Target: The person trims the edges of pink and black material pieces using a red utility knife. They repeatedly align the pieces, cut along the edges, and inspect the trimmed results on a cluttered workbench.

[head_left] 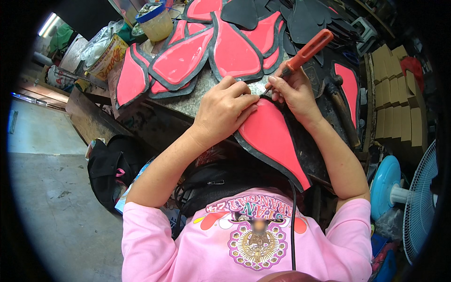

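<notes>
Pressing 1 red piece (270,136), 2 hands.

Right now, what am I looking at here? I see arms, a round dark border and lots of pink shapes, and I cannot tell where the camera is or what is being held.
No machine here: these are a person's own two hands, filmed by a wide fisheye camera worn on the head and looking down, hence the dark round rim and bent edges. The left hand presses flat on a pink teardrop-shaped piece with a black border lying on the stone-topped workbench. The right hand holds an orange-handled tool with its tip at that piece's upper edge. Further back lie more pink pieces, black cut pieces, and a lidded jar. At the right stand a blue fan and stacked cardboard boxes.
</notes>
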The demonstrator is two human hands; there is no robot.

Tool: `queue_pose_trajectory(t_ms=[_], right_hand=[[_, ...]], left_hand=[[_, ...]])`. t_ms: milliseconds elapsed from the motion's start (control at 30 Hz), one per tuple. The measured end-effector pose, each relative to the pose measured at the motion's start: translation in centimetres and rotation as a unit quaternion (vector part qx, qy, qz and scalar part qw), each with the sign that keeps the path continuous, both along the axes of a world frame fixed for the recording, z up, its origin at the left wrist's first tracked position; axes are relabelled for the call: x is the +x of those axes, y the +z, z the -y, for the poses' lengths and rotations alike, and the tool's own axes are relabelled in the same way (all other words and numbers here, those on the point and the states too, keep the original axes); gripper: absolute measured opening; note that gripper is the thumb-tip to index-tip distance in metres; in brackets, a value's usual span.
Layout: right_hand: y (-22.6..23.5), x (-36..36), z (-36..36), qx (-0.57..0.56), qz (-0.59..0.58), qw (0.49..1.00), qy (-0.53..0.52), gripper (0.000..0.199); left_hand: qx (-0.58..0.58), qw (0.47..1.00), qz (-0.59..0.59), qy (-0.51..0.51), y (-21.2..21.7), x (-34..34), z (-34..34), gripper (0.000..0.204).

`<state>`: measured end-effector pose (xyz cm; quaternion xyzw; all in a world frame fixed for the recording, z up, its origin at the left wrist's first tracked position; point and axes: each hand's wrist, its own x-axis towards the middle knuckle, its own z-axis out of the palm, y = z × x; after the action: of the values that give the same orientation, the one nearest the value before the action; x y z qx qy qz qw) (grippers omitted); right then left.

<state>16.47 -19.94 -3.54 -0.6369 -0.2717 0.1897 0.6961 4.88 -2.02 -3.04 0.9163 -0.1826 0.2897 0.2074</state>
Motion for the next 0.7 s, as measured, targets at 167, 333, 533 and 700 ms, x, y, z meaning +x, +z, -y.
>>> queue_pose_trajectory(t_ms=[167,333,533,700], right_hand=[[-0.48,-0.13,-0.24,0.005,0.030,1.000,0.006,0.019],[-0.55,-0.06,-0.33,0.006,0.071,0.997,0.010,0.021],[0.03,0.09,0.12,0.014,-0.021,1.000,0.005,0.018],[0.04,0.16,0.10,0.015,-0.024,1.000,0.009,0.016]], left_hand=[[0.000,1.000,-0.003,0.001,0.01,0.04,0.02,0.022],[0.001,1.000,-0.001,-0.002,0.07,0.03,0.03,0.022],[-0.001,1.000,0.000,-0.002,0.05,0.00,-0.03,0.022],[0.002,1.000,0.002,-0.004,0.00,0.09,0.02,0.021]])
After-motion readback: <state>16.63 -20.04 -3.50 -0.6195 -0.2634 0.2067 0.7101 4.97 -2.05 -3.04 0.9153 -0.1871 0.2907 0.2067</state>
